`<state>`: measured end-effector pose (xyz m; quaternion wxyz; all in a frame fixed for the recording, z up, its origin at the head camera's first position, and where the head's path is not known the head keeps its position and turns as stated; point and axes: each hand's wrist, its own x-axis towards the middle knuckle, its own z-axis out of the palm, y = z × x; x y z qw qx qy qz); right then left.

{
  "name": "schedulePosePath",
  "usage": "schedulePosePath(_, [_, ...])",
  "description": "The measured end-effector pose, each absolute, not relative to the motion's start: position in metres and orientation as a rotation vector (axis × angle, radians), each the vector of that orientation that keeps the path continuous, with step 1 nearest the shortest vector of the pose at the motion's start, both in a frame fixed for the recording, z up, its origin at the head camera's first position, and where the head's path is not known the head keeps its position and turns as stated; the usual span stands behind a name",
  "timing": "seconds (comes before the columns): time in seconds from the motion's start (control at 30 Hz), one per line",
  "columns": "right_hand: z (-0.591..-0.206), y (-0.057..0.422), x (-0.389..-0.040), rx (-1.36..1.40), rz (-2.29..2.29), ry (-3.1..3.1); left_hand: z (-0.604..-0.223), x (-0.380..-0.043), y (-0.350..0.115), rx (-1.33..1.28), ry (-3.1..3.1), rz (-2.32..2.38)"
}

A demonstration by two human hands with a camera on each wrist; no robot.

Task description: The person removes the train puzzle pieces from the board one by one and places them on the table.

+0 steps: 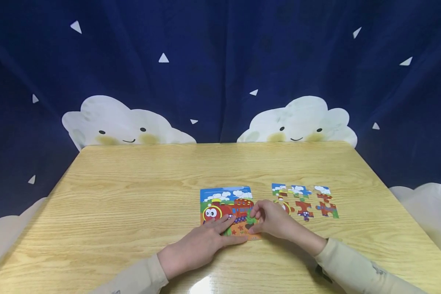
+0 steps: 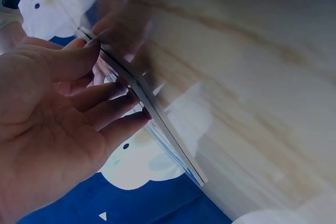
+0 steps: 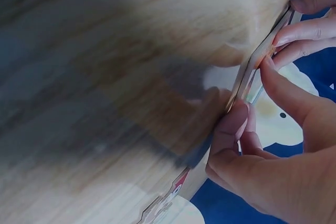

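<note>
A square jigsaw puzzle [image 1: 226,196] with a red cartoon train, blue sky and orange ground lies on the table. My left hand [image 1: 202,245] rests over its lower left part, fingers stretched out across the picture. In the left wrist view, the fingertips [image 2: 142,115] touch the puzzle's thin surface, seen edge-on. At the puzzle's lower right, my right hand [image 1: 275,220] pinches a puzzle piece [image 1: 250,220] with a green bush on it between thumb and bent fingers. In the right wrist view, that thumb and finger [image 3: 236,119] meet at the edge; the piece is mostly hidden.
Several loose puzzle pieces [image 1: 305,210] with train and cloud parts lie right of the puzzle, just beyond my right hand. The wooden table [image 1: 132,183] runs back to a dark blue curtain [image 1: 213,61] with white clouds and triangles.
</note>
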<state>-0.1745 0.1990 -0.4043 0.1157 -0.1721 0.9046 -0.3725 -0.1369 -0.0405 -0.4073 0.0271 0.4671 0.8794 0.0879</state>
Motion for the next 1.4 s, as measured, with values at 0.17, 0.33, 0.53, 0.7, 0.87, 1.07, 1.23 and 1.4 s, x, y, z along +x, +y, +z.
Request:
schedulePosePath(0.17, [-0.404,0.199,-0.173,-0.506,-1.104,2.653,-0.407,-0.137,-0.04,1.435,2.717,0.265])
schedulePosePath(0.33, [-0.404,0.198,-0.171,-0.543,-1.18,2.625,-0.407,-0.137,-0.04,1.438,2.716,0.255])
schedulePosePath(0.53, [-0.405,0.197,-0.169,-0.637,-1.227,2.618,-0.408,-0.137,-0.04,1.452,2.724,0.254])
schedulePosePath(0.7, [-0.407,0.195,-0.168,-0.632,-1.23,2.633,-0.408,-0.137,-0.041,1.458,2.722,0.265])
schedulePosePath(0.87, [-0.408,0.202,-0.168,-0.613,-1.287,2.621,-0.407,-0.137,-0.041,1.465,2.721,0.273])
schedulePosePath(1.07, [-0.405,0.221,-0.167,-0.522,-1.329,2.6,-0.407,-0.137,-0.04,1.432,2.712,0.289])
schedulePosePath(1.23, [-0.405,0.245,-0.163,-0.474,-1.337,2.609,-0.406,-0.137,-0.04,1.409,2.704,0.287])
schedulePosePath(1.4, [-0.406,0.274,-0.156,-0.396,-1.354,2.642,-0.405,-0.136,-0.041,1.413,2.703,0.28])
